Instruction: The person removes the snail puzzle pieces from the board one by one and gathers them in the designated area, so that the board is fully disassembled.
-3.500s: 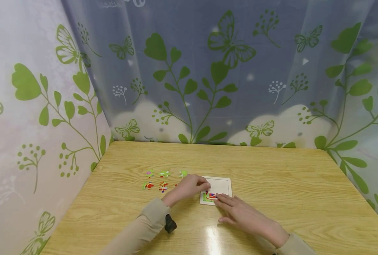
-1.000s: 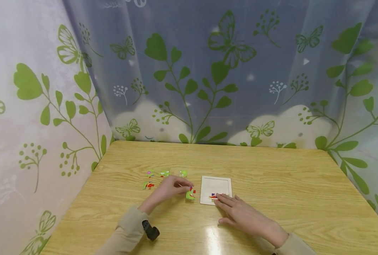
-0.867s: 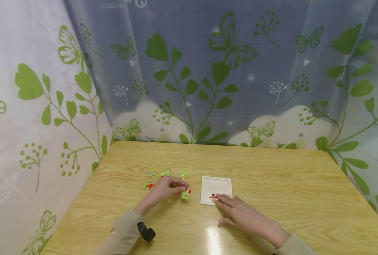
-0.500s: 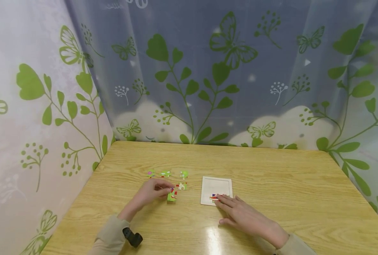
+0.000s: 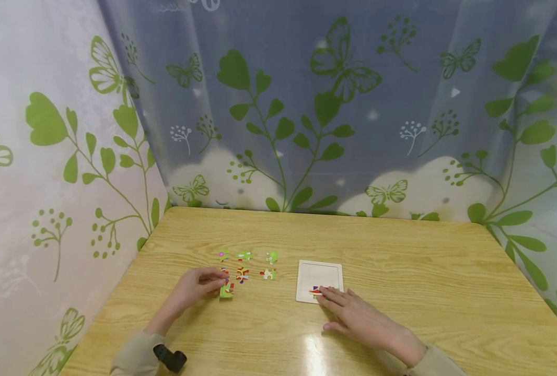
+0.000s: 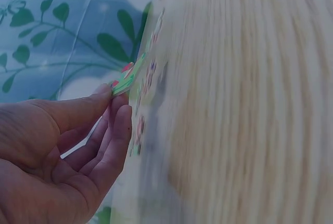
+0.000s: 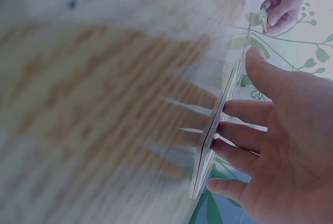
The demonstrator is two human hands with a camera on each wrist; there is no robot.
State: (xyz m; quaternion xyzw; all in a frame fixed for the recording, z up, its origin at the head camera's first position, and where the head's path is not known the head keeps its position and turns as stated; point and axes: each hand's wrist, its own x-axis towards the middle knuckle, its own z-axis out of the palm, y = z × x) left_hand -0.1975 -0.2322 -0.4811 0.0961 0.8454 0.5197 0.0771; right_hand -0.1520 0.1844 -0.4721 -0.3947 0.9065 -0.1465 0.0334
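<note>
My left hand (image 5: 191, 290) pinches a green and red jigsaw piece (image 5: 227, 291) between thumb and fingers, at the left end of the loose pieces. In the left wrist view the jigsaw piece (image 6: 125, 81) is tilted and raised above the table. The pale square puzzle tray (image 5: 317, 272) lies farther right. Inside it, near the front edge, a red, white and blue jigsaw piece (image 5: 314, 291) is partly covered by the fingers of my right hand (image 5: 363, 317). Those fingers are straight, and in the right wrist view they touch the tray (image 7: 204, 146).
Several loose jigsaw pieces lie in two rows left of the tray, among them a yellow and red piece (image 5: 242, 274), a mostly white piece (image 5: 268, 274) and a green piece (image 5: 271, 256). The wooden table (image 5: 415, 261) meets a patterned curtain (image 5: 278, 104) behind.
My left hand has lifted the green and red jigsaw piece from the tray's front left corner and carried it left, past the loose pieces. The right hand stays on the tray.
</note>
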